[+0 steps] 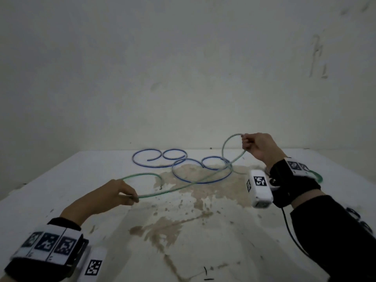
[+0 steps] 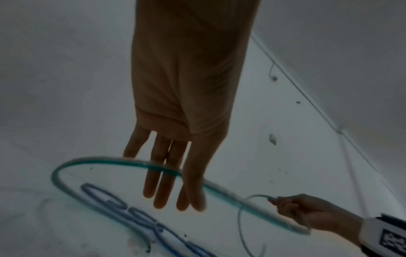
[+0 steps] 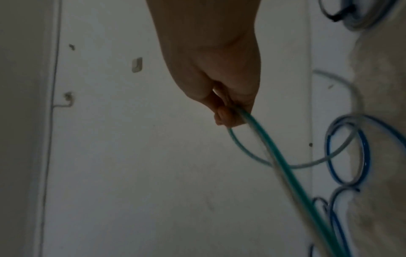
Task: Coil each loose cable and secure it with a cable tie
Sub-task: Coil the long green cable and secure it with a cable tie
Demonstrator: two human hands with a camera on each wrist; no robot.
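Note:
A long green cable (image 1: 183, 186) runs in the air between my two hands above the white table (image 1: 213, 247). My left hand (image 1: 131, 197) pinches it near the front left, thumb against straight fingers (image 2: 158, 187), and a loose loop curls away to the left. My right hand (image 1: 244, 139) is raised at the back right, its curled fingers (image 3: 224, 118) pinching the cable where it forms a small loop. A blue cable (image 1: 203, 182) lies in several loose loops at the back of the table, and the green cable crosses over it.
The table top carries a large brown stain (image 1: 203, 190) in its middle. Thin black strips (image 1: 206, 270) lie near the front edge. A green coil (image 1: 318, 178) shows partly behind my right wrist. A pale wall (image 1: 183, 78) rises right behind the table.

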